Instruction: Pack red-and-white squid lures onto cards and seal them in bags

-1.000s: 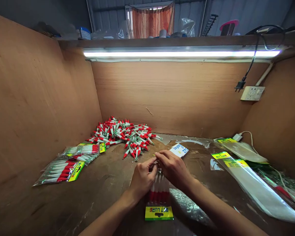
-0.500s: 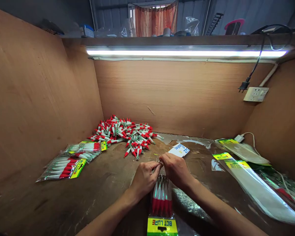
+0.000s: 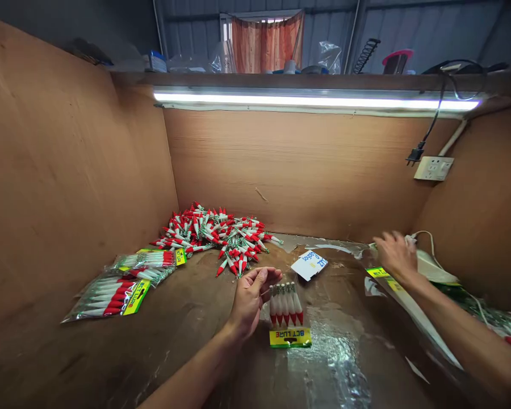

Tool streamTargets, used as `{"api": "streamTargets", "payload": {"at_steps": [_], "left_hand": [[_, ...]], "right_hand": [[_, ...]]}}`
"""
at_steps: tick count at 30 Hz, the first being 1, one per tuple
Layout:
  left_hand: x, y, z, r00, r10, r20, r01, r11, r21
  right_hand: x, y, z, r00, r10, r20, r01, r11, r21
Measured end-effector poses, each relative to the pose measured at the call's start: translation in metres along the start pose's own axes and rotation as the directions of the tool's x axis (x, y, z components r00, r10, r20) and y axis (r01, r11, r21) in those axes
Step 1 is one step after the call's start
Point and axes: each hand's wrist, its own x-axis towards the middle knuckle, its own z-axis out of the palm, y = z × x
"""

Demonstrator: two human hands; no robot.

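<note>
A clear packet of red-and-white lures (image 3: pixel 286 311) with a yellow "BCT LURE" header lies on the brown bench in front of me. My left hand (image 3: pixel 250 298) pinches the packet's top left corner, fingers curled. Far to the right, my right hand (image 3: pixel 394 254) rests on a stack of clear bags with yellow headers (image 3: pixel 413 267); its fingers are smeared by motion. Behind the packet, a heap of loose red-and-white lures (image 3: pixel 215 234) fills the back left corner.
Several filled lure packets (image 3: pixel 123 278) lie at the left. A white slip with blue writing (image 3: pixel 309 264) lies behind the packet. A wall socket (image 3: pixel 433 168) with a dangling plug sits on the right wall, and a lit tube lamp (image 3: pixel 315 102) runs overhead. Wooden walls enclose the bench.
My right hand has left the packet and swung right to the stack of bags. The left hand stays on the packet's top, which has shifted slightly further from me.
</note>
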Motion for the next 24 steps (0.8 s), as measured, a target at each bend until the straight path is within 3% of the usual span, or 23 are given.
{"api": "streamTargets", "payload": {"at_steps": [2,3,5,6,8,9,10,11,15,21,24], "left_hand": [[-0.002,0.001,0.002,0.999,-0.034,0.017,0.034,0.999,0.025],[-0.003,0.001,0.004,0.998,-0.050,0.025,0.049,0.998,0.039],[-0.005,0.001,0.007,0.996,-0.077,0.039,0.075,0.995,0.064],[-0.006,0.001,0.008,0.996,-0.084,0.042,0.081,0.994,0.073],[-0.008,0.002,0.010,0.995,-0.091,0.053,0.086,0.993,0.083],[-0.009,0.002,0.011,0.993,-0.095,0.064,0.090,0.993,0.082],[-0.010,0.003,0.012,0.992,-0.099,0.076,0.093,0.993,0.077],[-0.010,0.003,0.013,0.991,-0.104,0.088,0.098,0.993,0.073],[-0.012,0.003,0.012,0.979,-0.151,0.137,0.129,0.978,0.161],[-0.003,-0.017,0.000,0.972,-0.198,0.129,0.112,0.868,0.483],[0.006,-0.025,-0.008,0.967,-0.213,0.139,0.101,0.823,0.559]], "right_hand": [[-0.011,-0.010,0.001,0.995,-0.033,-0.097,0.027,0.997,-0.068],[-0.019,-0.018,0.007,0.996,-0.031,-0.088,0.026,0.998,-0.058],[-0.041,-0.041,0.025,0.994,0.032,0.109,-0.042,0.996,0.082],[-0.055,-0.054,0.037,0.953,0.070,0.295,-0.135,0.969,0.205],[-0.083,-0.079,0.061,0.788,0.038,0.615,-0.309,0.888,0.341],[-0.096,-0.090,0.072,0.719,0.010,0.695,-0.382,0.841,0.383],[-0.107,-0.098,0.081,0.687,-0.012,0.727,-0.422,0.808,0.412],[-0.116,-0.105,0.089,0.688,-0.019,0.725,-0.438,0.786,0.436],[-0.132,-0.106,0.108,0.766,0.057,0.640,-0.467,0.734,0.493],[-0.136,-0.078,0.120,0.694,0.147,0.704,-0.568,0.713,0.412],[-0.135,-0.066,0.123,0.714,0.136,0.687,-0.516,0.765,0.385]]}}
